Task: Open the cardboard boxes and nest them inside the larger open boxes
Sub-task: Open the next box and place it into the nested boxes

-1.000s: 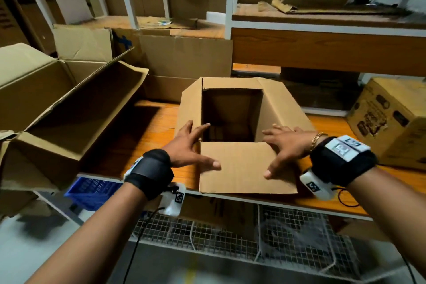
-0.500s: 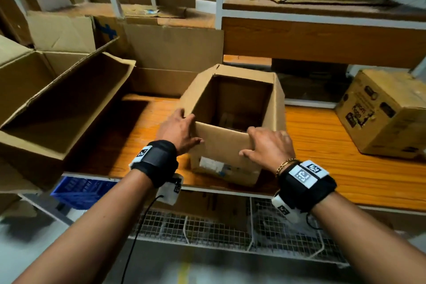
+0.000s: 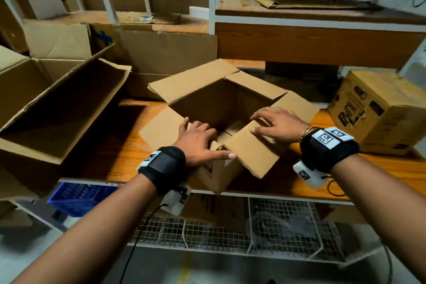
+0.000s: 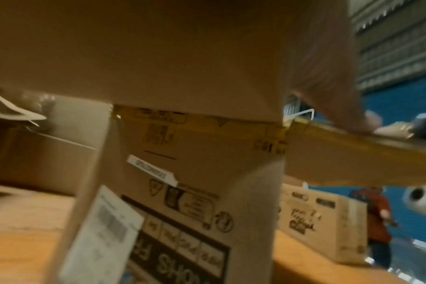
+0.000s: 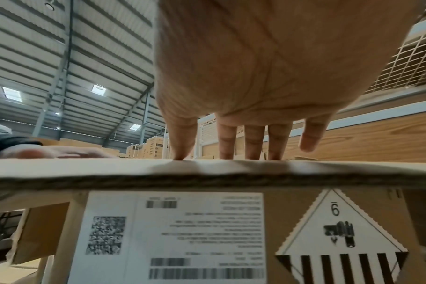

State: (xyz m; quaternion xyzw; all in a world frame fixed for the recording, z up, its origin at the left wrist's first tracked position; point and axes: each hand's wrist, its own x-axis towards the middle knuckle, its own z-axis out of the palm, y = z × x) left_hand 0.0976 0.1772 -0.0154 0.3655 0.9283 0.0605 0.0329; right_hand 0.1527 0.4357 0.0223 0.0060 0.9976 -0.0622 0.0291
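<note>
A small brown cardboard box [image 3: 207, 90] stands on the wooden shelf [image 3: 380, 168] with one corner towards me and its flaps spread outward. My left hand [image 3: 198, 143] lies on the near-left flap, its fingers hooked over the rim into the box and its thumb stretched along the near corner. My right hand [image 3: 276, 127] presses flat on the near-right flap [image 5: 207, 173] with straight, spread fingers [image 5: 253, 142]. The left wrist view shows the box's printed side [image 4: 195, 192] under a folded flap. A large open box [image 3: 57, 110] lies to the left.
A closed printed box [image 3: 378, 110] sits on the shelf at the right. Flat cardboard sheets [image 3: 168, 53] lean behind the small box. Below the shelf are a blue crate [image 3: 76, 193] and wire baskets [image 3: 276, 226]. An upper shelf board [image 3: 322, 41] overhangs the back.
The small box has been turned so a corner faces me, and its flaps now spread outward. Both hands moved from its front wall up onto the near flaps.
</note>
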